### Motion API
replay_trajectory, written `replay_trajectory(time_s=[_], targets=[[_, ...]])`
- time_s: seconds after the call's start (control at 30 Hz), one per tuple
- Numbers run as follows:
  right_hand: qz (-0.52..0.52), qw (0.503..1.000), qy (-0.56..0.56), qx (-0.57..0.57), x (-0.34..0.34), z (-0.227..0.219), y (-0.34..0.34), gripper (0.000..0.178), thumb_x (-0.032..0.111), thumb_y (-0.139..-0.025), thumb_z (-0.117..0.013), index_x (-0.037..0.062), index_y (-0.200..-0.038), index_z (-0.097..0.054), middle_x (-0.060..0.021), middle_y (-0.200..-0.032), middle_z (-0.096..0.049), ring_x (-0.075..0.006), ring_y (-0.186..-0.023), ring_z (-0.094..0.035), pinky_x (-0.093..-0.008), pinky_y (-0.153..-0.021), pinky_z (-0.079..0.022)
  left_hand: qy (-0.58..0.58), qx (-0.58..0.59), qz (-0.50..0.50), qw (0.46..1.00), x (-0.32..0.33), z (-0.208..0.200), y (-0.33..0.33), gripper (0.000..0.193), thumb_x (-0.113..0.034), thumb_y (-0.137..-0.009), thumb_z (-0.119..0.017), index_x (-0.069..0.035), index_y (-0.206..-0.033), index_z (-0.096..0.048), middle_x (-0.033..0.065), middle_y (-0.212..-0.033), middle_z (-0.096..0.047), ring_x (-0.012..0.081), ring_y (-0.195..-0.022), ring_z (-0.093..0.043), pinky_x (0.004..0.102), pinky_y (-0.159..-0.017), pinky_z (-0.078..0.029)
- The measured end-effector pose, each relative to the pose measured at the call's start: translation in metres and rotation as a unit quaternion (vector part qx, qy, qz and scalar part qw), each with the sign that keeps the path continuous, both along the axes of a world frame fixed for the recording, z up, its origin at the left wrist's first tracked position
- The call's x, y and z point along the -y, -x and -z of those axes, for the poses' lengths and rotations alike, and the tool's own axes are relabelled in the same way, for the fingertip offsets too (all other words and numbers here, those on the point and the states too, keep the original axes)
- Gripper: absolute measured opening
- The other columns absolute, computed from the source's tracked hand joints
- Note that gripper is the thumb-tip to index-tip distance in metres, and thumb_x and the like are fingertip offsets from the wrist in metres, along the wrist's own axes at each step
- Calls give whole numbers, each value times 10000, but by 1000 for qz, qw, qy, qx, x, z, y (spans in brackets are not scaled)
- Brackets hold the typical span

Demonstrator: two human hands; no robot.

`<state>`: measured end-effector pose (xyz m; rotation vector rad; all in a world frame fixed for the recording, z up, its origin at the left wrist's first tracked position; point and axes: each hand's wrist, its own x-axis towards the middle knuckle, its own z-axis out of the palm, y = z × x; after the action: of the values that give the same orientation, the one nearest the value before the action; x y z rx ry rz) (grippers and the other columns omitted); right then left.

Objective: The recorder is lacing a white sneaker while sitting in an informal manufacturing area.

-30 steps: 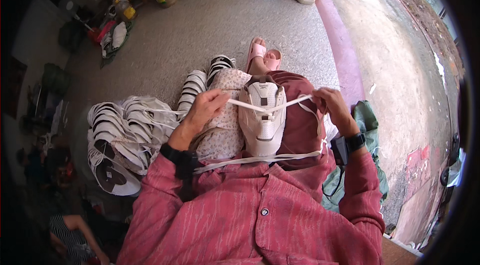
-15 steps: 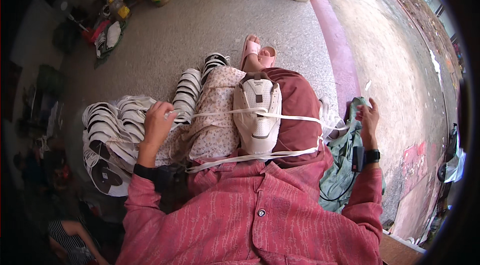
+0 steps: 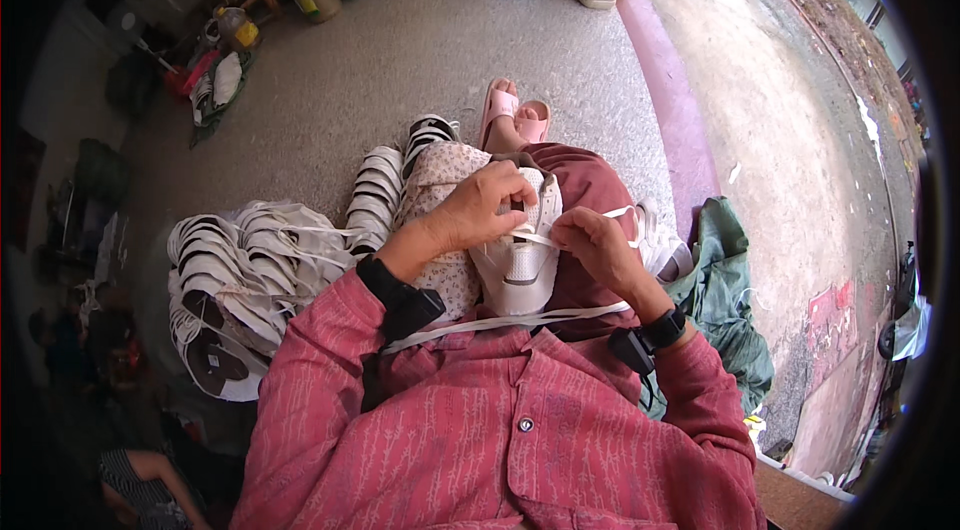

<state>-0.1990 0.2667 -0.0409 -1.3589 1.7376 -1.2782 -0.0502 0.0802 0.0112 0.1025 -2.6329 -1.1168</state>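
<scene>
The right hand (image 3: 598, 244) pinches a white lace (image 3: 538, 239) over the pale shoe (image 3: 524, 292)'s right side. The left hand (image 3: 476, 208) curls over the shoe's far left; I cannot tell its grip.

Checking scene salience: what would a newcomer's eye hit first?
Probably the white shoe near the centre, with the left grip and right grip at its lace. Then the stacked black-and-white shoes at left and the pink sandals above centre.
</scene>
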Motion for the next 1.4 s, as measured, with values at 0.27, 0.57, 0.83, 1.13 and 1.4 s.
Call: replay_trajectory(time_s=[0.27,0.57,0.83,1.13,1.4], targets=[[-31,986,-112,118,5,-23,6,157,117,-922,-605,-32,-932,-654,-22,-808,-635,-104,-759,-574,-264,-702,-475,-14,67,-16,998,0,5,15,205,-90,-707,-703,-40,-903,-666,64,-891,-553,209,-875,-573,305,-769,-477],[12,952,-152,267,15,-23,0,170,140,-913,-617,-24,-896,-656,14,-788,-603,-61,-696,-527,-218,-596,-415,23,58,-8,998,-3,10,20,101,-93,-720,-678,-57,-814,-660,71,-851,-574,224,-813,-589,326,-731,-481],[8,966,11,-259,18,-47,10,316,149,-836,-707,42,-1111,-593,-77,-932,-624,-238,-718,-600,-356,-640,-469,-10,54,28,998,-3,8,15,123,-37,-735,-622,-50,-839,-688,68,-801,-583,208,-753,-583,330,-676,-459],[-210,944,13,-255,37,-49,42,280,130,-740,-758,76,-944,-574,-104,-936,-569,-331,-879,-603,-431,-758,-481,-39,77,61,994,3,7,16,162,-107,-776,-679,-69,-927,-725,66,-848,-617,193,-791,-612,320,-713,-478],[-178,953,91,-228,33,-37,39,226,138,-786,-734,79,-925,-566,-99,-926,-549,-329,-868,-590,-430,-741,-468,45,126,31,990,-3,-2,22,124,-198,-785,-688,-106,-865,-712,76,-886,-658,258,-848,-653,378,-764,-505]])
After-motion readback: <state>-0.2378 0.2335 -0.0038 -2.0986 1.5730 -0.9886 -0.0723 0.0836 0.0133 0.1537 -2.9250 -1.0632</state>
